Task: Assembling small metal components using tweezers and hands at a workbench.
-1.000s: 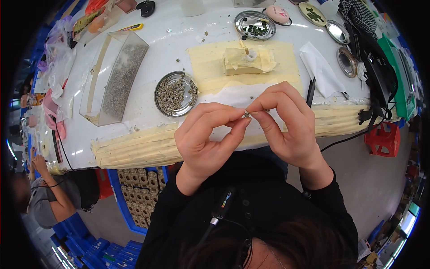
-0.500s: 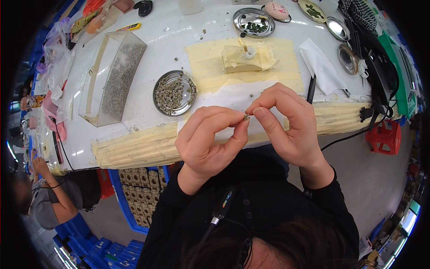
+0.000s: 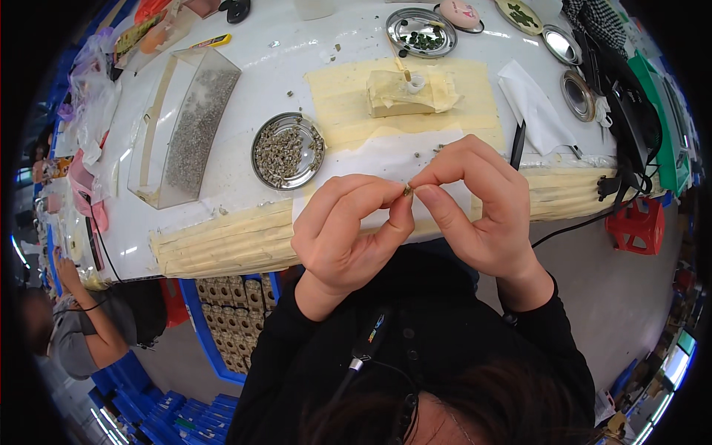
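Observation:
Over the front edge of the table, my left hand [image 3: 348, 233] pinches a tiny brass-and-grey metal part [image 3: 408, 190] between thumb and forefinger. My right hand [image 3: 482, 204] meets it there, thumb and forefinger closed right beside the part; whatever lies between those fingertips is too small to make out. Under both hands lies a sheet of white paper [image 3: 371, 152], with a few small bits near my right knuckles. Left of the paper, a round metal dish [image 3: 317, 165] holds many small grey metal pieces like the pinched one.
A taped block [image 3: 400, 105] with a small white cup stands beyond the paper. Further back is a steel plate [image 3: 393, 37] of dark green pieces. At left stands a clear bin [image 3: 152, 137] of grey parts. A white cloth [image 3: 530, 107] lies right. Another person [image 3: 96, 334] sits far left.
My right hand has shifted very slightly right, its fingertips still at the small part. More small bits now show on the paper beside it. My left hand keeps its pinch.

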A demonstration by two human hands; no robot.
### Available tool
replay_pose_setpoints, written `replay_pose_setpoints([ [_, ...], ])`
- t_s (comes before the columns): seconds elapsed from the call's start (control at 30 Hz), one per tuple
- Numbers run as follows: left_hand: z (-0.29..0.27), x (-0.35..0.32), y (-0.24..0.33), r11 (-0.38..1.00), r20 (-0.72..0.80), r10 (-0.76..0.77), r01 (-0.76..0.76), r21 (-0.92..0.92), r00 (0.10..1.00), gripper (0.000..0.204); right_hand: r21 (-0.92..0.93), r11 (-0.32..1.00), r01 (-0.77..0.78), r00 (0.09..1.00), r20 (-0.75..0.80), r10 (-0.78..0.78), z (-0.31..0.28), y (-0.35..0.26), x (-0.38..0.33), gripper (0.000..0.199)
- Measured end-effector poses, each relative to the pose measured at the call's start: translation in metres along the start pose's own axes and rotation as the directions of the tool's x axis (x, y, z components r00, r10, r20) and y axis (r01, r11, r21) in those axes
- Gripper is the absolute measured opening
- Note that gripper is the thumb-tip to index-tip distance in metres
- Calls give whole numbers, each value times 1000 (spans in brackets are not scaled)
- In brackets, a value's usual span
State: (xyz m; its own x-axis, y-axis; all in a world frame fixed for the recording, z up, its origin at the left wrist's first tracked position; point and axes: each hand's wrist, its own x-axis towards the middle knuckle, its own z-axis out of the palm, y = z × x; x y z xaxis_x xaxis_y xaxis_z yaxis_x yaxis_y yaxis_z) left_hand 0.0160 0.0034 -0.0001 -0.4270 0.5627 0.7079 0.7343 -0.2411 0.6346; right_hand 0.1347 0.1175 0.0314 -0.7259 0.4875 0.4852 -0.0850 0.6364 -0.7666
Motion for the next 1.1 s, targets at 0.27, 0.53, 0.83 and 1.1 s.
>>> replay_pose_setpoints([
  [0.27,1,0,-1,1000,1,13,-14,18,1000,24,-47,997,58,998,-35,-60,1,-1,0,14],
  [0.53,2,0,0,999,-7,36,-36,18,999,24,-23,1000,-17,999,-35,16,1,1,0,10],
  [0.83,1,0,0,999,1,16,-16,-50,1000,24,157,980,-122,992,43,117,0,3,1,6],
  [1.1,0,1,0,1000,5,17,-16,-26,1000,24,78,996,-43,999,9,43,0,2,1,7],
])
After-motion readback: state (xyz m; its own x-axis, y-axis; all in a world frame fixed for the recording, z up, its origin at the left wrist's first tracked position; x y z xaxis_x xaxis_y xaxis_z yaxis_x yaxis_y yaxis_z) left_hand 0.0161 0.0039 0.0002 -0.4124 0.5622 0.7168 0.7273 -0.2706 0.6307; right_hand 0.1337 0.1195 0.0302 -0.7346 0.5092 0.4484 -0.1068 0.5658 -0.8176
